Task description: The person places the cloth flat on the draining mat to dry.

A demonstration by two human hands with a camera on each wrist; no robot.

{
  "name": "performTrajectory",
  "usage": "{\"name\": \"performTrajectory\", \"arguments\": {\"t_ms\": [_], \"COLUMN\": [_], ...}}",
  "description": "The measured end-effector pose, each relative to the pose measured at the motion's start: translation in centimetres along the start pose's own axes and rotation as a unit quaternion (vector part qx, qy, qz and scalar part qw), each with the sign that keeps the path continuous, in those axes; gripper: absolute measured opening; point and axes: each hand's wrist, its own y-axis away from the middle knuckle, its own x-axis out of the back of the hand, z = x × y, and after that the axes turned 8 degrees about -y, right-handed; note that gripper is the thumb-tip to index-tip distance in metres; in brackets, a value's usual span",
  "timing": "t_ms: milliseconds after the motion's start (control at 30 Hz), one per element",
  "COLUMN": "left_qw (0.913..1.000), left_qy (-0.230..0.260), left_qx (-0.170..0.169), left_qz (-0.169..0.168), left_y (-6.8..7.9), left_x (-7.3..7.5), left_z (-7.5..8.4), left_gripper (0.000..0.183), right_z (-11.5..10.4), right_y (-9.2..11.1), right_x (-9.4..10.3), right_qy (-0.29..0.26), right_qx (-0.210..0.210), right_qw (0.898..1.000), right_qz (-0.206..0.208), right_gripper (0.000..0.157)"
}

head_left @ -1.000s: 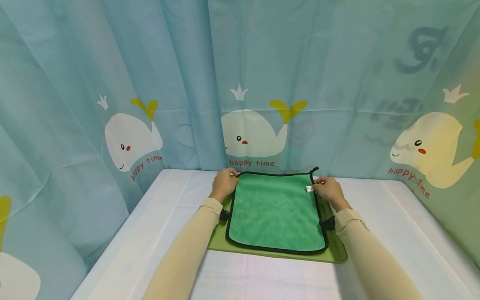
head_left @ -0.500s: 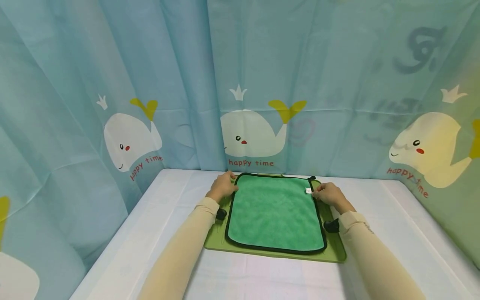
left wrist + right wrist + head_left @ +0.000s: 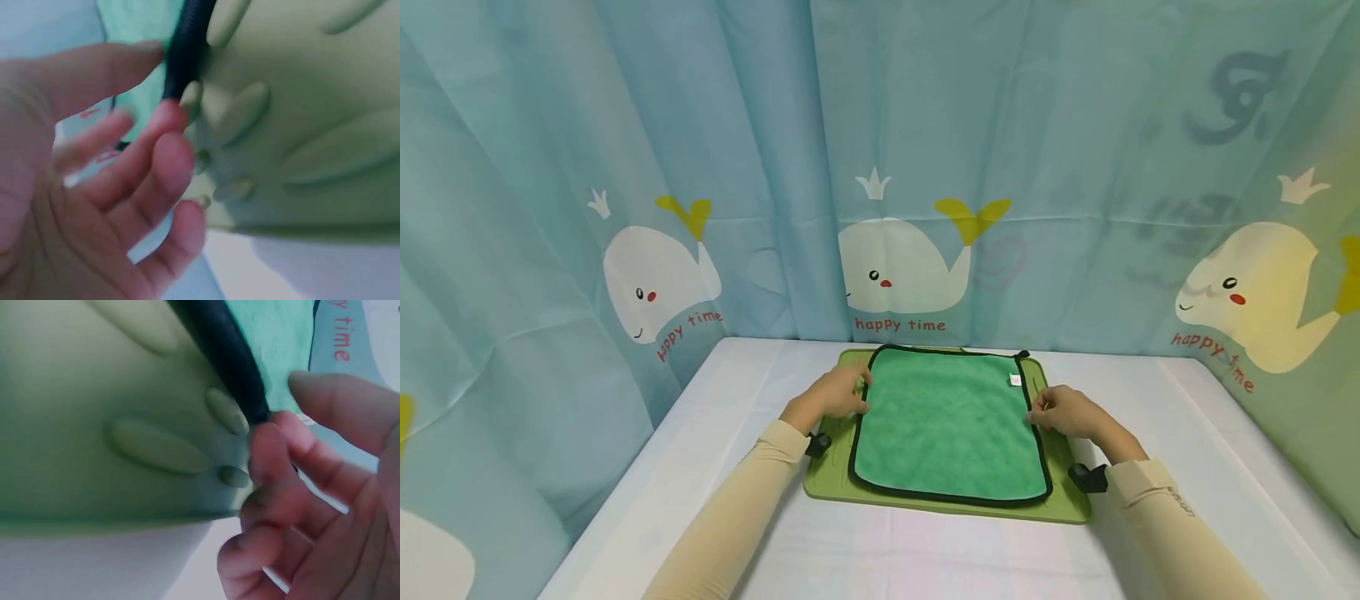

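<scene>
A green towel with black edging lies spread flat on a green ribbed tray. At its far right corner is a small black loop, with a white tag below it. My left hand is at the towel's left edge; in the left wrist view thumb and fingertips stand apart beside the black border. On the opposite side my right hand has its fingertips at the right edge. The right wrist view shows its thumb spread from loosely bent fingers, nothing pinched between.
The tray rests on a white-covered table. A blue curtain printed with whales hangs right behind and to the left, turning greenish on the right. Black wrist straps sit by both cuffs.
Both hands have let go of the towel's upper sides and moved down along its edges toward me. The far edge, held raised earlier, now lies down on the tray.
</scene>
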Motion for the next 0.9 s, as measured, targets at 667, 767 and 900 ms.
{"name": "performTrajectory", "arguments": {"t_ms": [667,767,900], "left_qw": [0.9851,0.9819,0.9787], "left_qy": [0.07,0.073,0.071], "left_qx": [-0.135,-0.152,-0.167], "left_qz": [-0.079,-0.087,-0.096], "left_y": [5.0,4.9,5.1], "left_x": [-0.8,-0.8,-0.8], "left_z": [-0.7,-0.8,-1.0], "left_gripper": [0.025,0.02,0.026], "right_z": [-0.2,-0.1,0.2], "right_y": [6.2,6.5,6.8], "right_x": [-1.7,-1.8,-2.0], "right_qy": [-0.024,-0.03,-0.037], "right_qx": [0.106,0.102,0.118], "right_qw": [0.983,0.981,0.979], "right_qz": [-0.15,-0.16,-0.163], "right_gripper": [0.034,0.04,0.036]}}
